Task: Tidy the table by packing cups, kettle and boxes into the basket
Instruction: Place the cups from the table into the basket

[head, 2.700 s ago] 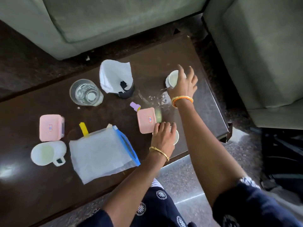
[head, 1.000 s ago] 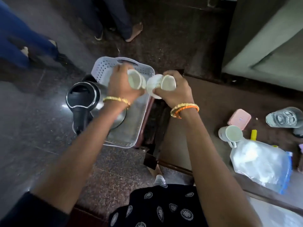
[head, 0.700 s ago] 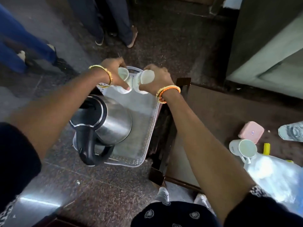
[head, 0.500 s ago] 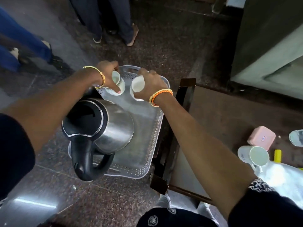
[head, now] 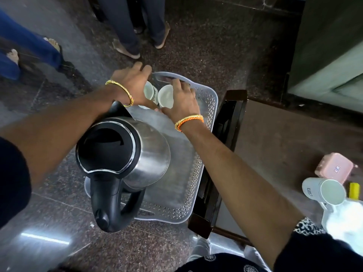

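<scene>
Hands at 12 o'clock of basket [head: 210, 122]: left hand [head: 131, 85] grips one cup [head: 148, 91], right hand [head: 181, 101] grips second cup [head: 166, 95]. Kettle [head: 137, 154] occupies 8 o'clock. Mug [head: 324, 191] and pink box [head: 334, 169] remain on table [head: 275, 144].

A single head-worn wide-angle camera looks steeply down from above the person's own arms, close over the pale perforated plastic basket [head: 204, 146] on the speckled stone floor. The basket fills the centre. The dark brown wooden table [head: 279, 146] lies toward 3 o'clock, and bystanders' legs stand toward 12 o'clock. Wide-angle bending curves the frame edges.
</scene>
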Motion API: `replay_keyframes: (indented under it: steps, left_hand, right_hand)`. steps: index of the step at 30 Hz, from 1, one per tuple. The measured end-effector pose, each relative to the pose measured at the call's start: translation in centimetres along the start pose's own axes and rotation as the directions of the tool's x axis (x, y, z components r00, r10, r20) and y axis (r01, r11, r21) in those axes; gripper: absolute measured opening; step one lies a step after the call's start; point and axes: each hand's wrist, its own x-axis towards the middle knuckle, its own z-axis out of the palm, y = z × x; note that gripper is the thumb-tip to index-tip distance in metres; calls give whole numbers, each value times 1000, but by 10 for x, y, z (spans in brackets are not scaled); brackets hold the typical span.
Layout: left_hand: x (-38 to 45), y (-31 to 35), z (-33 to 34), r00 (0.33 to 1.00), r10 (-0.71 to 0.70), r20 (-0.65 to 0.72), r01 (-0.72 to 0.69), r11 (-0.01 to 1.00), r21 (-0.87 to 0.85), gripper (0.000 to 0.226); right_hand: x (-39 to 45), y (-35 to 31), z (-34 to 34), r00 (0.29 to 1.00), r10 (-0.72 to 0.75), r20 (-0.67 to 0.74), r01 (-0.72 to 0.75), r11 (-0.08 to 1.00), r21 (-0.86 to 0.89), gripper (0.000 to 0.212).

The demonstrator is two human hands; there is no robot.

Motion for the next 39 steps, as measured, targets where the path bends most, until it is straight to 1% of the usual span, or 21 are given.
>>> replay_keyframes:
  steps: [3, 5, 7, 10, 14, 15, 17, 18, 21, 22, 24, 25, 26, 28, 31, 33, 35, 37, 38, 39]
  left_hand:
    - [2, 0, -3, 1000, 3, 28, -3, 1000, -5, 105]
    - [2, -1, -5, 997, -2, 78, 4, 1000, -20, 106]
    - [3, -3, -10, 988, -29, 151, 39, 997, -62, 102]
    - [6, 0, -21, 964, -69, 255, 99, 989, -107, 89]
    - [5, 8, -44, 940, -157, 301, 191, 978, -86, 89]
    - [3, 12, -51, 933, -177, 313, 215, 972, -90, 85]
    - [-3, 27, -63, 932, -189, 308, 234, 965, -117, 70]
    - [-8, 42, -69, 941, -182, 286, 229, 963, -141, 62]
    - [-31, 97, -75, 975, -161, 153, 198, 941, -273, 40]
    - [-39, 115, -72, 983, -155, 98, 179, 929, -324, 33]
    - [-55, 158, -62, 989, -149, 8, 137, 892, -431, 18]
    - [-62, 181, -54, 989, -148, -12, 123, 861, -494, 12]
    - [-69, 204, -45, 988, -153, -11, 121, 819, -561, 11]
    - [-81, 248, -20, 987, -159, 41, 144, 726, -672, 15]
    - [-97, 318, 20, 989, -105, 102, 145, 632, -761, 24]
    - [-108, 360, 42, 991, -53, 126, 133, 597, -791, 22]
    - [-116, 400, 58, 990, -1, 141, 115, 581, -806, 15]
    - [-122, 435, 68, 989, 40, 142, 95, 561, -822, 9]
    - [-124, 452, 72, 990, 46, 134, 86, 555, -827, 8]
    - [-124, 468, 76, 991, 29, 128, 91, 552, -829, 8]
  right_hand:
    - [-1, 0, 1, 1000, 18, -18, -17, 999, 30, 77]
    - [-1, 1, -1, 1000, 25, 4, -25, 999, 27, 79]
    - [-1, 1, -4, 999, 27, 27, -27, 1000, 11, 80]
    - [-5, -1, -13, 999, 29, 33, -29, 1000, -5, 75]
    - [-15, -4, -27, 998, 48, 43, -49, 998, 41, 65]
    - [-20, -4, -32, 998, 48, 36, -50, 997, 65, 60]
    - [-30, -2, -43, 999, 46, -14, -44, 992, 115, 46]
    - [-37, 0, -50, 997, 49, -62, -40, 989, 140, 37]
    - [-63, 12, -69, 963, 137, -232, -77, 965, 251, 14]
    - [-72, 18, -74, 944, 180, -276, -99, 953, 286, 14]
    - [-98, 40, -82, 894, 280, -350, -159, 928, 336, 25]
    - [-113, 54, -84, 863, 335, -378, -200, 914, 353, 28]
    - [-129, 70, -85, 828, 391, -403, -247, 898, 365, 30]
    - [-160, 104, -84, 742, 509, -436, -344, 847, 404, 35]
    - [-208, 164, -85, 602, 627, -494, -435, 777, 455, 38]
    - [-238, 201, -88, 515, 682, -520, -466, 731, 498, 34]
    - [-265, 238, -96, 424, 727, -540, -487, 686, 541, 31]
    - [-288, 269, -108, 330, 768, -549, -469, 638, 611, 29]
    - [-299, 286, -115, 278, 790, -547, -447, 610, 654, 28]
    - [-308, 302, -121, 241, 808, -538, -432, 585, 686, 27]
